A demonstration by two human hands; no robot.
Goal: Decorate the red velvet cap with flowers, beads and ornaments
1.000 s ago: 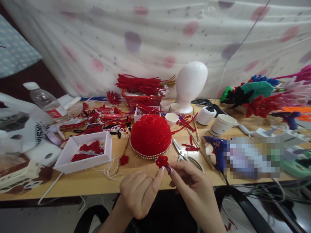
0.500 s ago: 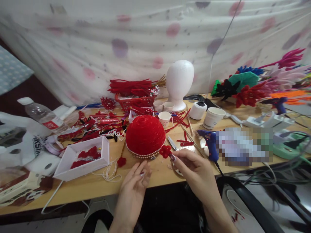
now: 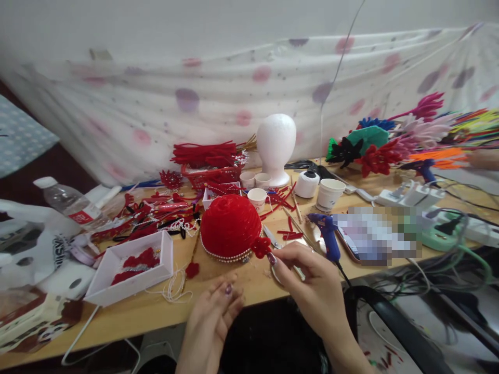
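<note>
My right hand (image 3: 306,272) pinches a small red fuzzy flower (image 3: 261,248) between thumb and fingers. The flower is in front of the right edge of a red domed cap (image 3: 231,226) with pearl beads round its rim; whether they touch I cannot tell. Just in front of the cap, my left hand (image 3: 216,309) is held with its fingers loosely bent and nothing in them. Scissors (image 3: 272,236) lie partly hidden behind the right hand. Left of the cap lies a stick with a red pompom-like flower (image 3: 192,269) at its end.
A white box (image 3: 130,267) with red pieces stands on the left, near white string (image 3: 173,285). Behind are paper cups (image 3: 330,193), a thread cone (image 3: 307,184) and a foam head (image 3: 276,145). A blue glue gun (image 3: 327,234) and a phone (image 3: 346,241) lie right.
The view has tilted up and turned slightly right. My left hand has drawn a little away from the cap. The right hand still pinches the red flower, now overlapping the cap's edge.
</note>
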